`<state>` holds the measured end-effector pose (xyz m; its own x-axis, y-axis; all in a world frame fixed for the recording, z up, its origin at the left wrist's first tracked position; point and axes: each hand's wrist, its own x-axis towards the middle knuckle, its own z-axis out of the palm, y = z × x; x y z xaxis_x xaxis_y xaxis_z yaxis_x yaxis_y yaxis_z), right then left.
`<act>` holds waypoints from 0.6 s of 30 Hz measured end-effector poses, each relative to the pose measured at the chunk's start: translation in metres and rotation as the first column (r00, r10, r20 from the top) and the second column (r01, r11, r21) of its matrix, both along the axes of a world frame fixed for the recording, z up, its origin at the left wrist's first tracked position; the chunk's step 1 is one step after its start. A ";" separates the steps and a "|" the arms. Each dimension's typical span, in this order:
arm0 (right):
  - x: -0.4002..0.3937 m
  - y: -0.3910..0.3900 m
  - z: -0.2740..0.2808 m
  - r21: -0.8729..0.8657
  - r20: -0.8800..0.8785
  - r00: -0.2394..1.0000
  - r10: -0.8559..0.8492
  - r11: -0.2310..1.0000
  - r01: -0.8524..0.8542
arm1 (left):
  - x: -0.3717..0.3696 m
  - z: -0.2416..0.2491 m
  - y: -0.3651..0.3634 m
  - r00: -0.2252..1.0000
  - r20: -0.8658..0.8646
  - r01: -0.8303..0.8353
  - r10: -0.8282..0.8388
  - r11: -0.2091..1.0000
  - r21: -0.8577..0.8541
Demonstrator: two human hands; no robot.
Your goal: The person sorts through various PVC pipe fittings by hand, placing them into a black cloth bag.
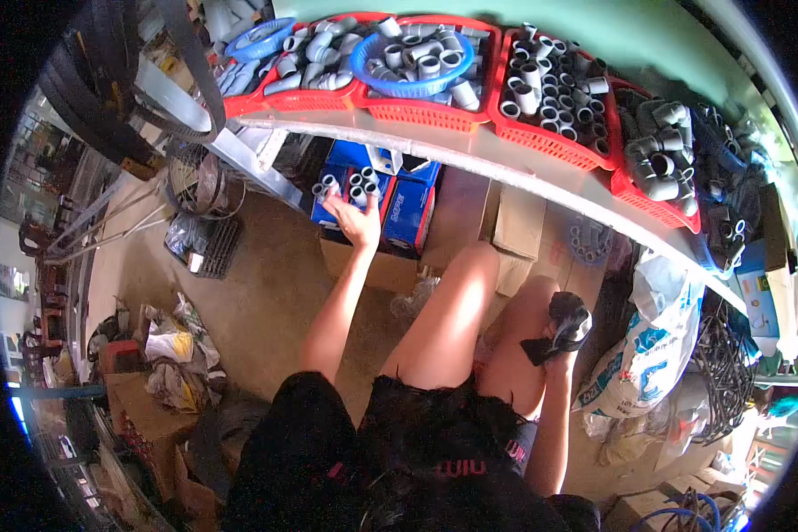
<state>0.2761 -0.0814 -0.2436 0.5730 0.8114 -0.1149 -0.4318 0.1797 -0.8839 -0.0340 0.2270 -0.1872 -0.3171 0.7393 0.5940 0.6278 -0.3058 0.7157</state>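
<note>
My left hand [356, 222] reaches forward under the shelf to a group of short grey pipe fittings [363, 183] on top of the blue boxes [409, 213]. Its fingers are stretched and apart at the near side of the fittings. More grey fittings [325, 188] lie by the fingertips; whether they touch is hard to tell. Over my right knee, my right hand [562, 353] is closed on a crumpled black bag [568, 319], partly shiny, perhaps plastic. The bag covers most of the fingers.
Red baskets [554, 137] of grey fittings line the shelf [470, 152], with a blue basket [412, 87] among them. Cardboard boxes [519, 222] stand below. A white sack [643, 355] leans at right beside black tubing [727, 372]. Crumpled bags [182, 350] lie at left.
</note>
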 end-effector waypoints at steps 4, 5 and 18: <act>-0.010 0.010 0.017 -0.057 0.263 0.961 -0.084 0.993 0.103 | 0.029 0.112 0.007 0.970 -0.038 0.236 -0.239 0.900 0.367; -0.020 0.014 0.045 -0.054 0.192 0.978 -0.082 0.994 0.094 | 0.035 0.139 0.016 0.968 -0.233 0.188 -0.099 0.898 0.398; -0.026 0.001 0.057 -0.018 -0.249 0.961 -0.120 0.993 0.119 | 0.087 0.237 0.114 0.560 -0.541 0.501 -0.627 0.777 -0.382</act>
